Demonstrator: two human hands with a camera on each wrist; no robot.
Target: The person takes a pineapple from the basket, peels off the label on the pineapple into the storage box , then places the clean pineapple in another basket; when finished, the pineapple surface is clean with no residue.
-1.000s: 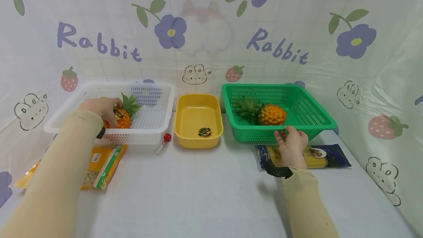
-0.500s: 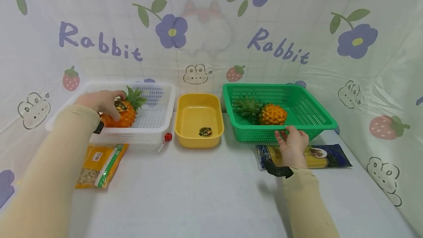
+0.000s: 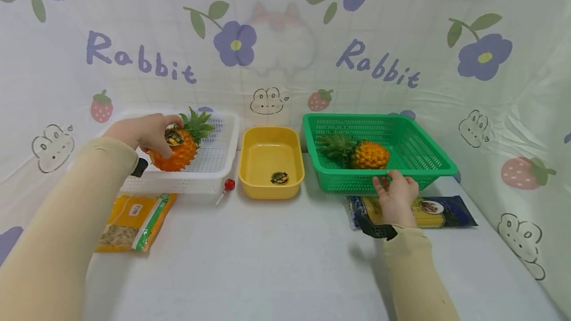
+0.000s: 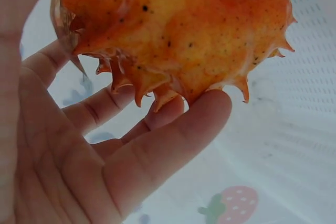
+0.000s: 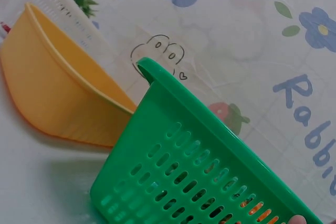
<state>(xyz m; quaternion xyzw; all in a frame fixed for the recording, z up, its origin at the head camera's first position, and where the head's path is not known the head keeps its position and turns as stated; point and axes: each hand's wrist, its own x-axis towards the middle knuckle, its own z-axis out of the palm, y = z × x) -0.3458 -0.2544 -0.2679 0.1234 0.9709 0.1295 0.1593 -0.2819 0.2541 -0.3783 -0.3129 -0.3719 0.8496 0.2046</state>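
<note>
My left hand [image 3: 151, 133] grips a small orange pineapple [image 3: 180, 152] with a green leafy crown and a dark round label. It holds the fruit over the white basket [image 3: 178, 182]. In the left wrist view, thumb and fingers [image 4: 178, 140] press against the spiky orange skin. My right hand [image 3: 399, 199] holds the front rim of the green basket [image 3: 428, 170], one fingertip [image 5: 297, 219] showing over the edge in the right wrist view. A second pineapple [image 3: 370, 155] lies on its side inside that basket.
A yellow tub [image 3: 272, 192] with a round label inside stands between the baskets. A red lollipop [image 3: 229, 185] lies before the white basket. An orange packet [image 3: 127, 222] lies at front left, partly behind my sleeve; a blue and yellow packet [image 3: 432, 212] sits below the green basket.
My left hand has lifted the pineapple up from inside the white basket and carried it a little to the right. My right hand stays on the green rim.
</note>
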